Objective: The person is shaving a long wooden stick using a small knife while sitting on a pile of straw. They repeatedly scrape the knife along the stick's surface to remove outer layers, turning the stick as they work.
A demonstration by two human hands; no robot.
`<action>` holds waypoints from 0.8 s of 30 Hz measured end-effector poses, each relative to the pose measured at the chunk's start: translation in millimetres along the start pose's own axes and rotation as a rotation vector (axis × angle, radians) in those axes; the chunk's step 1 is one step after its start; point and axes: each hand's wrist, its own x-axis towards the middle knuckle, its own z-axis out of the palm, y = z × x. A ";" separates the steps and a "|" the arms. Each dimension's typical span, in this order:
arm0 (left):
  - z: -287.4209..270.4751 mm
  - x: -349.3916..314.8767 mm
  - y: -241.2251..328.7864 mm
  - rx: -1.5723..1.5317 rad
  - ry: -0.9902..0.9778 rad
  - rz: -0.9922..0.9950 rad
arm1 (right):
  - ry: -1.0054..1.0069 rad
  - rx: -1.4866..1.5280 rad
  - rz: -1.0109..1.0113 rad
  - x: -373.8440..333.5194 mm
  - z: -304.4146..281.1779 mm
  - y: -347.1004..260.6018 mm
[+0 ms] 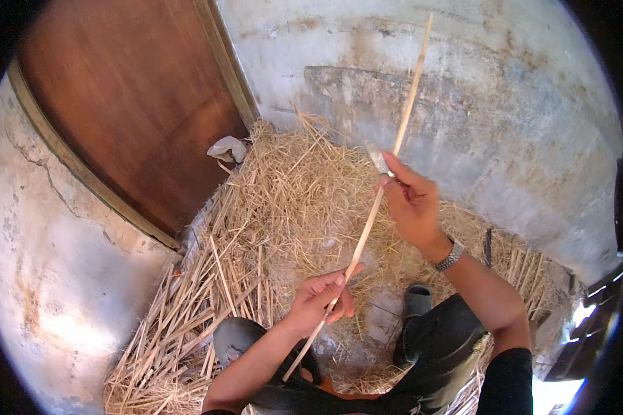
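Observation:
A long, thin, pale wooden strip (412, 90) runs slantwise from the lower middle up to the wall side. My left hand (320, 299) is closed round its lower part, with the thumb on top and the tail end passing down over my lap. Higher up, my right hand (414, 200) pinches a short grey-white tool (378, 159) against the strip; its exact kind cannot be made out. Part of the tool is hidden by the fingers. A metal-band watch (451, 255) is on my right wrist.
Pale shavings (298, 173) cover the floor in a heap before me. Loose strips (166, 332) lie piled at the left. A brown door (131, 104) and a stained wall (464, 124) stand behind. A whitish bag (227, 149) lies by the door. More strips (526, 270) lie at right.

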 end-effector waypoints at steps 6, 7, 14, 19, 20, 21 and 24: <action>-3.2 -2.7 -5.4 -0.198 -0.003 0.046 | -0.037 -0.308 -0.257 16.3 -14.5 4.5; -2.6 -3.2 -7.4 -0.174 0.014 0.087 | -0.030 -0.419 -0.253 16.3 -15.6 1.7; -8.7 -1.7 4.4 -0.110 0.147 0.159 | -0.329 -0.506 -0.462 -28.7 23.8 1.7; -12.3 -1.3 16.9 -0.104 0.183 0.230 | -0.445 -0.428 -0.373 -48.6 45.0 -14.8; -11.4 -1.3 16.3 -0.103 0.185 0.231 | -0.445 -0.426 -0.374 -47.6 44.1 -13.1; -10.7 0.5 16.1 -0.114 0.200 0.213 | -0.457 -0.396 -0.365 -42.8 42.0 -9.5; -10.6 -3.7 15.0 -0.084 0.210 0.179 | -0.344 -0.391 -0.383 -20.7 33.6 -7.0</action>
